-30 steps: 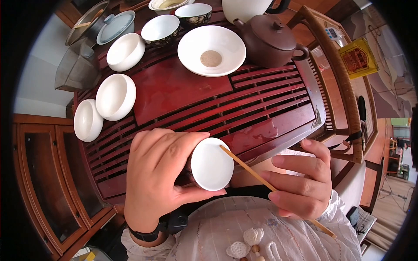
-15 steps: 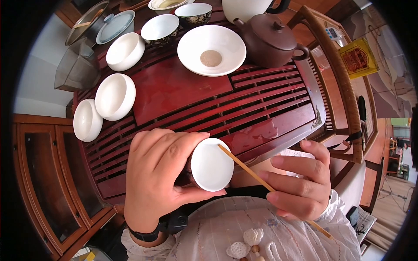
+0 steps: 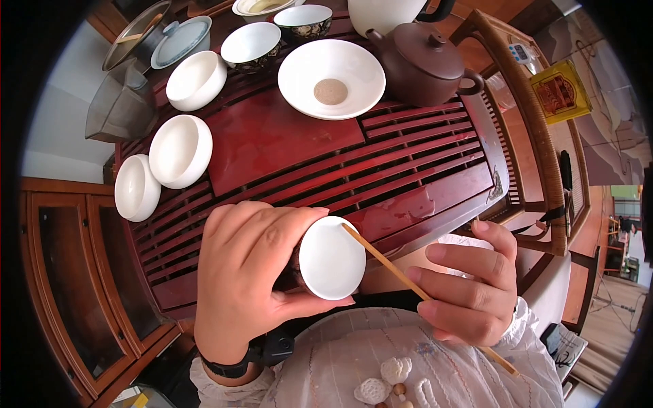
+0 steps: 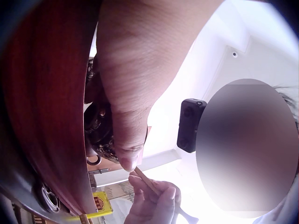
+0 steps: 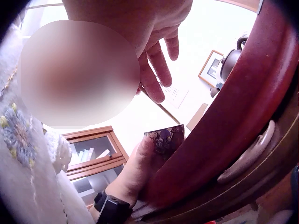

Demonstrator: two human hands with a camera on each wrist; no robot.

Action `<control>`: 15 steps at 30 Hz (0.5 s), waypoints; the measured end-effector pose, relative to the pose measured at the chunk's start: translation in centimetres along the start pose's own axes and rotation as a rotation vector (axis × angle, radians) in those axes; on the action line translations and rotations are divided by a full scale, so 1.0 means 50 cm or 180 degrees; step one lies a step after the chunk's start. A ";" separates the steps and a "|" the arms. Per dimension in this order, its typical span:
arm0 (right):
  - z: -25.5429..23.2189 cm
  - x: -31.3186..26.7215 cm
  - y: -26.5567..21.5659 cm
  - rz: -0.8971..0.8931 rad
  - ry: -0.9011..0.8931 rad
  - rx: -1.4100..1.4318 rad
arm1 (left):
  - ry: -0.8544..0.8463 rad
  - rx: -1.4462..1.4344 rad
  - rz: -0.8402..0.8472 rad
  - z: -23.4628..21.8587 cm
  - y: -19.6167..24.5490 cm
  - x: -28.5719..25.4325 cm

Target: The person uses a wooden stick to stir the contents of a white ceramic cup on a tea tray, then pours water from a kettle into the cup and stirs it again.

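Observation:
My left hand [image 3: 248, 272] grips a small cup [image 3: 332, 258], white inside, tilted so its mouth faces the head camera. Dark patterning covers the outside of the cup [image 5: 166, 142] in the right wrist view. Between the thumb and fingers of my right hand [image 3: 476, 289] is a thin wooden stick [image 3: 388, 264]; its upper end lies at the cup's upper rim and its other end extends past the hand over the clothing. In the left wrist view the thumb of the left hand [image 4: 135, 84] lies along the dark patterned cup [image 4: 100, 133].
On the red slatted tea tray [image 3: 272, 146] stand a wide white bowl [image 3: 296, 78] with a brown patch at its bottom, a dark teapot [image 3: 425, 64], several white cups [image 3: 180, 151] and patterned bowls [image 3: 250, 44]. A glass pitcher [image 3: 119, 105] is at left, a yellow box [image 3: 561, 92] at right.

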State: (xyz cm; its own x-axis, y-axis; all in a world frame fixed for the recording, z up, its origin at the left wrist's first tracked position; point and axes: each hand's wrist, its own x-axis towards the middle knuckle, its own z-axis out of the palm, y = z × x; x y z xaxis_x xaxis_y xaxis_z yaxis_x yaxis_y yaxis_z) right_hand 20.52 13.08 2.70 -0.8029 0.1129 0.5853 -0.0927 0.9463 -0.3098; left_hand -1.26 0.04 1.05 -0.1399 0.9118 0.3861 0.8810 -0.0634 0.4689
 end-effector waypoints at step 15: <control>0.000 0.000 -0.001 0.0020 -0.0017 -0.0007 | -0.0027 -0.0036 -0.0028 -0.002 0.001 0.000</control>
State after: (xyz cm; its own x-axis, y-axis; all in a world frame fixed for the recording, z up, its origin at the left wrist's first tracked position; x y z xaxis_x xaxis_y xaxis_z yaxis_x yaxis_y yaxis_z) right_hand 20.54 13.05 2.69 -0.8066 0.1172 0.5794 -0.0864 0.9462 -0.3117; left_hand -1.28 0.00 1.17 -0.1437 0.9158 0.3751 0.8745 -0.0599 0.4813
